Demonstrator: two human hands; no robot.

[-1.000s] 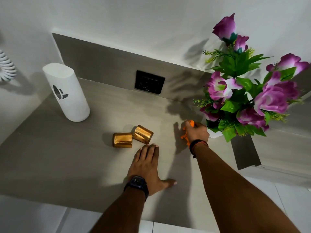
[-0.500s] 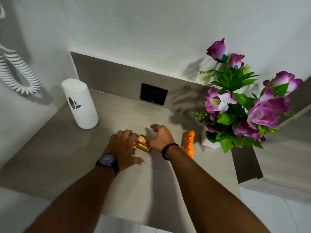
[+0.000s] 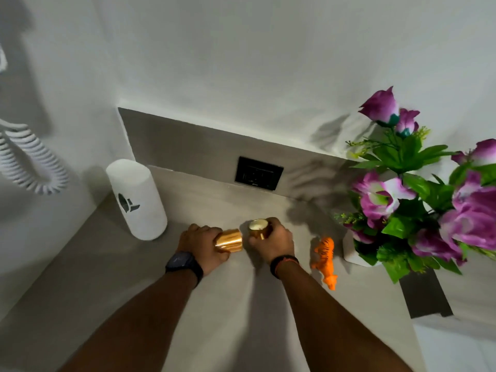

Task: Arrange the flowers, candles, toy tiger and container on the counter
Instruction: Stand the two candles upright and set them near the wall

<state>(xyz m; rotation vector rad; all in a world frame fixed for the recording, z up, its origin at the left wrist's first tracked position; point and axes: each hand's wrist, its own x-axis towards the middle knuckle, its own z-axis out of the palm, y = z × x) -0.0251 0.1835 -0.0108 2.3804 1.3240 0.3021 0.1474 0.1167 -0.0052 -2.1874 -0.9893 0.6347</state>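
Observation:
My left hand (image 3: 200, 244) grips a gold candle (image 3: 229, 240) that lies tilted on its side over the grey counter (image 3: 107, 304). My right hand (image 3: 273, 241) holds the second gold candle (image 3: 258, 227) upright, its white wax top showing. The orange toy tiger (image 3: 324, 257) stands on the counter just right of my right wrist. The purple flowers (image 3: 418, 200) sit in a white pot (image 3: 351, 253) at the far right. A tall white cylindrical container (image 3: 137, 198) stands at the back left.
A black wall socket (image 3: 258, 173) sits in the grey backsplash behind the candles. A white coiled cord (image 3: 26, 162) hangs on the left wall. The counter's right end drops at a dark edge (image 3: 424, 296) below the flowers.
My right hand left the tiger and moved left to a candle, turning it upright. My left hand went from flat on the counter to gripping the other candle. The view tilted upward.

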